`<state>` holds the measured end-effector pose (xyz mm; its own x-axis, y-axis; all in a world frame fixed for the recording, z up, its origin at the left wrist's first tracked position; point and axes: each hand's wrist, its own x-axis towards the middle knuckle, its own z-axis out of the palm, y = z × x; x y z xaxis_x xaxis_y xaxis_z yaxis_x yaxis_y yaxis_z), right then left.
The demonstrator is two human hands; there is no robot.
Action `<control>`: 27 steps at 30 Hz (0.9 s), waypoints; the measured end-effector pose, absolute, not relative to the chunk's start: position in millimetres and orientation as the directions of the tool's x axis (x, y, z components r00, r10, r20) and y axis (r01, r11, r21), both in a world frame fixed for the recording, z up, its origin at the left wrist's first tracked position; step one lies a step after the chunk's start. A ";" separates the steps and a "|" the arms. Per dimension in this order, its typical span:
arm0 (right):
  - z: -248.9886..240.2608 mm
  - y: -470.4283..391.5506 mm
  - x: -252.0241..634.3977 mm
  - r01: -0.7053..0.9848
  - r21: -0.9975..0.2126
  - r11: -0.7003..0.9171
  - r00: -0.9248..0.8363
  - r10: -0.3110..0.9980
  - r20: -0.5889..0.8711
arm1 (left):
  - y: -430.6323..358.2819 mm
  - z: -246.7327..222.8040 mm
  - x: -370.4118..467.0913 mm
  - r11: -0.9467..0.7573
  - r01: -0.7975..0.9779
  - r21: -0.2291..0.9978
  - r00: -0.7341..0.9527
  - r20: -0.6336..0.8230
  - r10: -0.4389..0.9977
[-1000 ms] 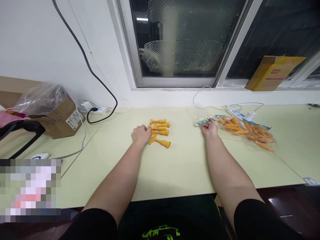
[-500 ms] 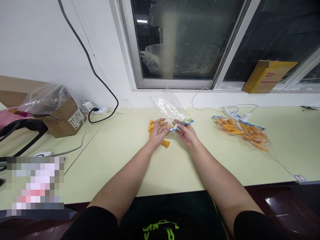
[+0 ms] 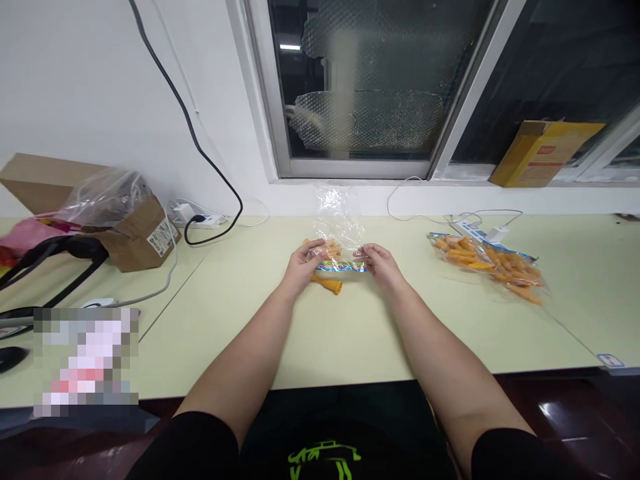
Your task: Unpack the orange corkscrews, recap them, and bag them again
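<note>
Between my two hands a clear plastic bag (image 3: 340,213) is stretched above the table, its blue-green printed header strip (image 3: 343,267) toward me. My left hand (image 3: 300,267) pinches the bag's left side near the strip. On the right side, my right hand (image 3: 381,264) grips the bag with thumb and fingers. Behind the film, several orange plastic pieces (image 3: 331,251) lie on the table, partly hidden by my left hand and the bag. One orange cone-like piece (image 3: 329,285) shows just below the strip.
Filled bags of orange pieces (image 3: 490,263) lie to the right, by a power strip (image 3: 473,231). At the left stand an opened cardboard box (image 3: 135,233), a black cable (image 3: 200,153) and a second power strip (image 3: 207,220). A yellow carton (image 3: 545,153) leans against the window.
The bag has swung from a slant to upright, its header strip now level. My hands have moved slightly apart, and more of the orange piece in front shows.
</note>
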<state>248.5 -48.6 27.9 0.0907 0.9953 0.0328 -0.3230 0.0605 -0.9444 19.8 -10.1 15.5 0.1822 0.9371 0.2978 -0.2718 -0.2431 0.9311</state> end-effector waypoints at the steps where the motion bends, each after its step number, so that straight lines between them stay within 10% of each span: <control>1: 26.2 -46.8 250.8 -0.283 -0.957 0.067 0.109 0.993 0.037 | -9.2 15.6 18.4 -0.234 -0.256 0.938 0.170 0.282 0.944; 19: 10.5 -39.5 261.3 0.007 -0.991 0.131 0.210 0.969 0.130 | -8.5 16.4 19.6 -0.242 -0.138 0.961 0.020 0.247 0.969; 27: 6.2 -41.1 257.5 0.007 -0.987 0.161 0.080 0.984 0.161 | -15.8 19.1 22.8 -0.124 -0.093 0.988 0.281 0.146 0.948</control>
<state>257.5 -41.1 6.2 0.0802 0.9836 0.1614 0.0068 0.1614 -0.9869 22.8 -15.8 19.1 0.2815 0.9484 0.1461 -0.0933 -0.1245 0.9878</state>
